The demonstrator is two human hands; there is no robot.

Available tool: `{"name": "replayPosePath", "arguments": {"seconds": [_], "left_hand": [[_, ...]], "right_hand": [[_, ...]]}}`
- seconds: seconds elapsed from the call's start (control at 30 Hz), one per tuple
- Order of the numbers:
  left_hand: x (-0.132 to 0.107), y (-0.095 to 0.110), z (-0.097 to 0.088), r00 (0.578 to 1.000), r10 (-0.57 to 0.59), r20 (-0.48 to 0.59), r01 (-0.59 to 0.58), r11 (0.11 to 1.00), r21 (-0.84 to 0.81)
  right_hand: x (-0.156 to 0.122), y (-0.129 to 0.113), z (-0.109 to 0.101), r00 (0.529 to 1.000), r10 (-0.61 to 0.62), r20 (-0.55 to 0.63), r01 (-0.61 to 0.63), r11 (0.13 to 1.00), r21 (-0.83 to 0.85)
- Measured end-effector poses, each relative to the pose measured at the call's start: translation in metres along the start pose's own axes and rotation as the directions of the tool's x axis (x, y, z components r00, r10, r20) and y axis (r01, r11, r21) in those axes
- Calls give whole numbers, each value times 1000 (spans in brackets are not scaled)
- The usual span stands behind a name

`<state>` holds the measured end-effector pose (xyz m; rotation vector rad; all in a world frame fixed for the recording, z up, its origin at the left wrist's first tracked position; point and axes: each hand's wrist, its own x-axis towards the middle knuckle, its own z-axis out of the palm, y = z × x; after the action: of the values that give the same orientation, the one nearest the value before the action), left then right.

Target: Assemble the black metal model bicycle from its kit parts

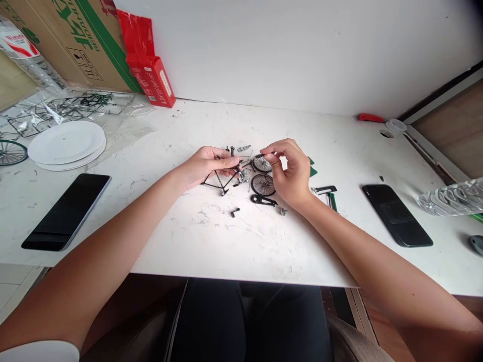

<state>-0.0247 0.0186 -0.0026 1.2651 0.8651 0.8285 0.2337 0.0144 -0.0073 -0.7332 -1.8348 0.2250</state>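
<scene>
My left hand [215,165] pinches a small black model bicycle frame [218,187] near its upper end, above the table. Thumb and forefinger of my right hand [289,168] are pressed together on a thin dark piece, too small to name. Between and below the hands lie two spoked model wheels [263,185], one partly behind my right fingers. A black crank-shaped part [263,200] and a small grey part [283,211] rest close to my right wrist. Nearer to me is a tiny black angled piece [235,212].
Phones lie left [68,211] and right [397,214]. Stacked white paper plates [68,143], dark plastic sprues [94,103], a red packet [151,75] and a cardboard box [86,45] stand at back left. A clear bottle [453,197] lies at the right.
</scene>
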Motion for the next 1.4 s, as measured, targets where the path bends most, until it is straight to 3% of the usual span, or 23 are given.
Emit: {"name": "replayPosePath", "arguments": {"seconds": [0.3, 0.7, 1.1, 1.4], "left_hand": [[-2, 2, 2, 1000, -3, -1, 3, 1000, 22], [-1, 2, 2, 1000, 1, -6, 0, 998, 56], [-6, 10, 8, 999, -12, -45, 18, 991, 134], [-5, 6, 7, 1000, -12, -6, 12, 995, 104]], "right_hand": [[-1, 0, -1, 998, 52, 19, -51, 998, -36], [0, 0, -1, 999, 24, 26, -25, 1000, 18], [7, 8, -11, 983, 12, 184, 4, 996, -88], [10, 5, -16, 935, 186, 303, -185, 982, -34]]}}
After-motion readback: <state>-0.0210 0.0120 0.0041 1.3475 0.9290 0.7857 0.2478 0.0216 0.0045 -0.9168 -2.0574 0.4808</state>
